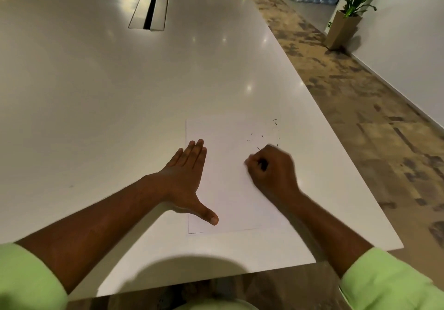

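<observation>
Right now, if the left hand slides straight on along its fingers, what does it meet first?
Nothing, seemingly: left hand lies flat on the paper; ahead only bare paper, then table.

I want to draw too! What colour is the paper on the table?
The paper is white with small dark marks, best seen in the head view.

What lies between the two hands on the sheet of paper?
In the head view, only a bare stretch of the white paper lies between the left hand and the right hand. The small dark specks lie beyond the right hand, not between.
</observation>
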A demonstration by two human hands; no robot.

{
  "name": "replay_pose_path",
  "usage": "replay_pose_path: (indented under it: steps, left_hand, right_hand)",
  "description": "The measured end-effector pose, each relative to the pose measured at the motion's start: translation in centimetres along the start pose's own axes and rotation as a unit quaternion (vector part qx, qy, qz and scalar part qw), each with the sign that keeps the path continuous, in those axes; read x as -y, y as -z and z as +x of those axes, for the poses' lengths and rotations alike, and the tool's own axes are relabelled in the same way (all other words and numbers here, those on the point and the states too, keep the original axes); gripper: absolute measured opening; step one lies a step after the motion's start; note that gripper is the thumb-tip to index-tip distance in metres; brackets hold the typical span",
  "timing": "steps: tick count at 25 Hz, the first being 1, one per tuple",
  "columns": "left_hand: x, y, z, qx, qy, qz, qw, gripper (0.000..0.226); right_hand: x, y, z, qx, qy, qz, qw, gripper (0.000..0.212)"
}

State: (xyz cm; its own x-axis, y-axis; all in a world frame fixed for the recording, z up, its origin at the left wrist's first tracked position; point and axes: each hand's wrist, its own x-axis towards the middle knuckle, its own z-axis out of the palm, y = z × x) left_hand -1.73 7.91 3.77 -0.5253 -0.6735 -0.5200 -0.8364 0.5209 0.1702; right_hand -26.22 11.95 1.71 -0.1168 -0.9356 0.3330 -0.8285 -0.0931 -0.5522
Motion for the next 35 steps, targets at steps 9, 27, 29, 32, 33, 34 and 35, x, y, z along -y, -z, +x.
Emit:
replay_pose_path:
  steps: [9,27,29,32,33,34,35]
  left_hand:
    - [0.2,-0.5,-0.1,-0.024,-0.011,-0.018,1.000,0.167]
    - [0.4,-1.2,-0.1,-0.068,-0.020,-0.035,0.997,0.165]
    - [0.5,-1.0,0.1,-0.048,-0.022,-0.018,0.998,0.169]
    - [0.6,-0.9,0.2,-0.032,-0.021,-0.013,0.999,0.174]
    - [0.7,-0.9,0.3,-0.029,-0.019,-0.016,0.999,0.176]
    - [0.7,-0.9,0.3,-0.028,-0.016,-0.017,0.999,0.177]
    - [0.7,-1.0,0.4,-0.027,-0.015,-0.016,0.999,0.178]
  right_hand:
    - [2.3,-0.3,-3.6,-0.060,-0.079,0.213,0.972,0.021]
    - [4.1,-0.8,-8.6,0.044,0.020,0.170,0.984,0.009]
    - [4.3,-0.9,-9.1,0.052,0.038,0.160,0.985,0.011]
    - [4.5,-1.1,-9.8,0.063,0.049,0.146,0.986,0.010]
    - [4.5,-1.2,-9.9,0.067,0.059,0.139,0.986,0.010]
    - [4.7,-1.3,-10.1,0.070,0.066,0.128,0.987,0.010]
    - [4.9,-1.3,-10.2,0.071,0.068,0.119,0.988,0.011]
